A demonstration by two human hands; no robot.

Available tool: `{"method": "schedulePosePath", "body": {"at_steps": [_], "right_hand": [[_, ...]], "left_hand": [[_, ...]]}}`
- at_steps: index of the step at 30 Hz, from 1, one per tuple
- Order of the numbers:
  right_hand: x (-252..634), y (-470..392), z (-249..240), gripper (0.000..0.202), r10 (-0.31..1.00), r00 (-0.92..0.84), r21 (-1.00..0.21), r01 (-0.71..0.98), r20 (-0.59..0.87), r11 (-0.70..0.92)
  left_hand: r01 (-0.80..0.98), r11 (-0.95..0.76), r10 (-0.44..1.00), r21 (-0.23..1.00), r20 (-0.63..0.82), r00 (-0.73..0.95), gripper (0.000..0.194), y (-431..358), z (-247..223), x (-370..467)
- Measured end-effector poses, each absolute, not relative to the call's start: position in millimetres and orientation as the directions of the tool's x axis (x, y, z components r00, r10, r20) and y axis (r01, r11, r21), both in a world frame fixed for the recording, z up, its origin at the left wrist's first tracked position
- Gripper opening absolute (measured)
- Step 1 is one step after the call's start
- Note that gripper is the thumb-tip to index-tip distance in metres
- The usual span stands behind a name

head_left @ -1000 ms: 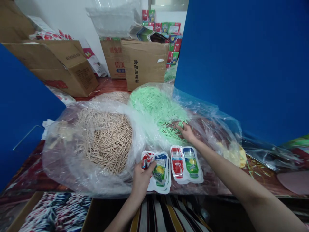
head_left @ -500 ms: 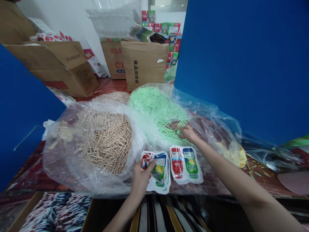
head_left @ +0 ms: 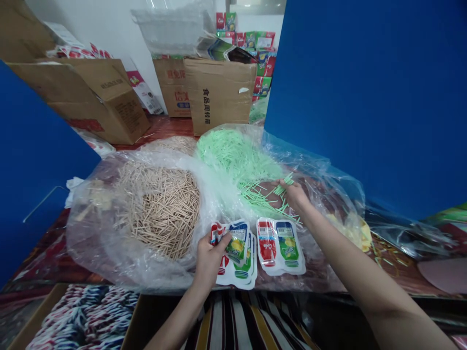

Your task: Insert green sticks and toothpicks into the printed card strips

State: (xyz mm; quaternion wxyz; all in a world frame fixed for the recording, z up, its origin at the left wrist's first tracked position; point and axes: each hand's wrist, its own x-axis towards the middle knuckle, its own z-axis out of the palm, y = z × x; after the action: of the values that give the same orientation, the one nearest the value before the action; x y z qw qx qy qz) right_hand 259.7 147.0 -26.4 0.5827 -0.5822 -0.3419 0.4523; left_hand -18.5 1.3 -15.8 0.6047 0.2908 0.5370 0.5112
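In the head view, the left forearm rises from the bottom edge, and the left hand (head_left: 209, 257) grips a printed packet (head_left: 236, 247) between thumb and fingers, tilted over a stack of similar packets (head_left: 233, 279) at the near edge of the surface (head_left: 162, 127). The right arm stretches farther forward, and the right hand (head_left: 296, 195) pinches a small bundle of green sticks (head_left: 286, 185) beside a loose green pile (head_left: 233, 153). The left fingers beneath the packet are hidden; the bundle's sticks are too fine to count. Both forearms are cut off by the frame.

Blue side panels (head_left: 365, 97) — white wall (head_left: 113, 24) behind
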Motion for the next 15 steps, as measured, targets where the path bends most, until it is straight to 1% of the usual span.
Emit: {"method": "schedulePosePath", "body": {"at_steps": [2,4,7,9,12,13,15], "right_hand": [[256.9,147.9,-21.3,0.01,0.915,0.357,-0.965,-0.239,-0.187,-0.104],[253.2,147.7,-15.9,0.014,0.911,0.337,-0.935,-0.332,-0.237,-0.12],[242.2,143.5,-8.4,0.017,0.922,0.268,-0.886,-0.442,-0.28,-0.141],[229.5,136.4,-2.4,0.015,0.935,0.205,-0.858,-0.489,-0.29,-0.159],[202.9,117.9,11.0,0.007,0.965,0.106,-0.836,-0.528,-0.241,-0.151],[192.9,110.2,16.6,0.005,0.982,0.058,-0.833,-0.539,-0.181,-0.122],[173.2,94.1,28.3,0.009,0.998,-0.035,-0.847,-0.526,-0.06,-0.07]], "left_hand": [[-0.298,0.303,0.938,0.905,-0.339,-0.078,0.033,3.5,-17.8,-18.9],[-0.29,0.3,0.942,0.909,-0.329,-0.058,0.033,5.3,-17.6,-18.4],[-0.279,0.311,0.94,0.909,-0.337,-0.051,0.032,6.8,-14.2,-16.2],[-0.267,0.319,0.938,0.91,-0.343,-0.05,0.033,7.2,-11.1,-14.4],[-0.273,0.31,0.943,0.911,-0.331,-0.034,0.031,8.1,-6.7,-11.9],[-0.281,0.309,0.944,0.909,-0.329,-0.026,0.03,8.5,-5.5,-11.1],[-0.297,0.304,0.946,0.905,-0.323,-0.017,0.03,9.6,-4.0,-9.9]]}}
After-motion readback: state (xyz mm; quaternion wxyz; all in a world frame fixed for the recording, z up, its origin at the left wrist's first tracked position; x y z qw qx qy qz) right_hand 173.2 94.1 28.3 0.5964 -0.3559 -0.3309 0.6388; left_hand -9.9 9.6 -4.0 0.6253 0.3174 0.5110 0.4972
